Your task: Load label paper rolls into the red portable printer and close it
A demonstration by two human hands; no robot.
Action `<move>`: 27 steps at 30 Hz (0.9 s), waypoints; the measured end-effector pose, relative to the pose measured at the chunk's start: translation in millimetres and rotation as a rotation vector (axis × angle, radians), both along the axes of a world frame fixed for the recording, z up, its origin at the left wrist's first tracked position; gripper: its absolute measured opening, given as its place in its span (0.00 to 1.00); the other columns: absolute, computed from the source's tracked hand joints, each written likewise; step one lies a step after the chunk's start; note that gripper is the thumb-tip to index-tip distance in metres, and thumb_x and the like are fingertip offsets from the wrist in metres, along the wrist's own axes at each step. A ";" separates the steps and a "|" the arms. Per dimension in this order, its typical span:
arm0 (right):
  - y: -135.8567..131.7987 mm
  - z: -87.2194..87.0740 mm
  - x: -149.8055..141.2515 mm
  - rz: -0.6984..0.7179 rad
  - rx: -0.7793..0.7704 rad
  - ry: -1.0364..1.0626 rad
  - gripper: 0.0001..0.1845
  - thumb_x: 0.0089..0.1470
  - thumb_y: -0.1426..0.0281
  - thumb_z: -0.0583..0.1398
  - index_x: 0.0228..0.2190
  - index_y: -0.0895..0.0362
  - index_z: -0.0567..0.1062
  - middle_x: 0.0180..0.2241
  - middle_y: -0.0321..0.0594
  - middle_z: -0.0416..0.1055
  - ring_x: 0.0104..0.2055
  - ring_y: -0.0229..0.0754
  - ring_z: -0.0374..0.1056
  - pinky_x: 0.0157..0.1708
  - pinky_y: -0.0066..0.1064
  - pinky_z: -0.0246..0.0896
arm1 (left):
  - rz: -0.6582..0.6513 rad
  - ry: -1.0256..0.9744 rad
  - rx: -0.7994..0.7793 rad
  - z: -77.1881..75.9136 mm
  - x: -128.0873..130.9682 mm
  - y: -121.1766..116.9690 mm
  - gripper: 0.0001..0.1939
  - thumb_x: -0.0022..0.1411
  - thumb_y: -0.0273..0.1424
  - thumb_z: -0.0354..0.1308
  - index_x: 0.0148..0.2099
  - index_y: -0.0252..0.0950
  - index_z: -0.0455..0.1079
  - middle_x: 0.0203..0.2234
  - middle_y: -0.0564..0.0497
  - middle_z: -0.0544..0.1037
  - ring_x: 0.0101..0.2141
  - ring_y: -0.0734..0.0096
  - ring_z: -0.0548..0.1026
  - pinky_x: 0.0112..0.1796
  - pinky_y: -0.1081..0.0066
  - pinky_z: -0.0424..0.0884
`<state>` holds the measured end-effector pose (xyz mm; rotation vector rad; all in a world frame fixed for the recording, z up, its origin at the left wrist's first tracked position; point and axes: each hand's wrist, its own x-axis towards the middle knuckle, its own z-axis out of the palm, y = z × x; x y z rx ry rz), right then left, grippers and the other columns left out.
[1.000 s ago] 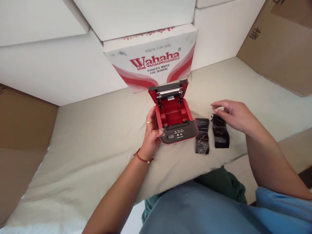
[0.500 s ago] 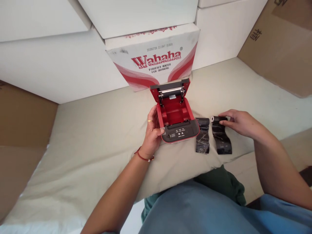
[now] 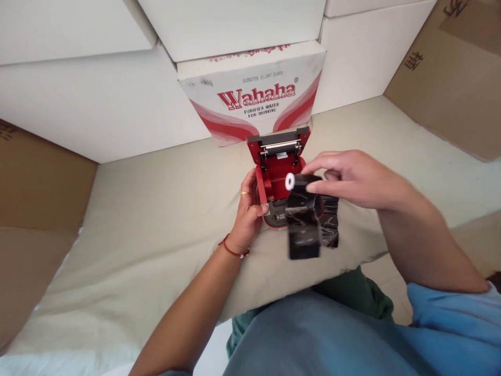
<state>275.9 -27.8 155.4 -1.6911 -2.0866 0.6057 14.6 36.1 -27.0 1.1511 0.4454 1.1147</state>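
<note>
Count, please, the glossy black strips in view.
2: one glossy black strip, rolled at one end, hangs from the right hand; another glossy black strip lies on the beige cloth, partly hidden.

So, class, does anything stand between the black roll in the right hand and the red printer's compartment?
Nothing visible does: the lid is up, and the left hand holds the side of the red printer. The black roll in the right hand hides the right part of the compartment.
</note>
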 end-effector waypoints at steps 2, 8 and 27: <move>19.0 -15.1 -28.0 0.010 0.003 -0.057 0.17 0.68 0.65 0.66 0.54 0.54 0.88 0.51 0.45 0.87 0.48 0.49 0.82 0.50 0.38 0.73 | 0.000 -0.001 0.003 -0.1 -0.4 0.1 0.49 0.58 0.51 0.81 0.76 0.60 0.66 0.82 0.52 0.62 0.81 0.41 0.61 0.79 0.43 0.61; 35.3 -25.8 -59.0 -0.149 -0.057 -0.386 0.20 0.74 0.65 0.62 0.61 0.55 0.85 0.60 0.54 0.84 0.57 0.60 0.81 0.49 0.44 0.70 | -0.013 -0.005 -0.013 1.3 -1.4 -0.7 0.49 0.58 0.51 0.81 0.77 0.60 0.66 0.81 0.52 0.65 0.80 0.42 0.63 0.78 0.45 0.64; 18.5 -39.2 -47.1 0.047 0.115 -0.024 0.18 0.76 0.66 0.60 0.54 0.54 0.89 0.57 0.46 0.88 0.57 0.53 0.83 0.61 0.46 0.75 | 0.004 -0.003 0.018 0.0 0.3 -2.6 0.49 0.59 0.52 0.80 0.78 0.59 0.65 0.81 0.52 0.64 0.80 0.42 0.62 0.79 0.45 0.62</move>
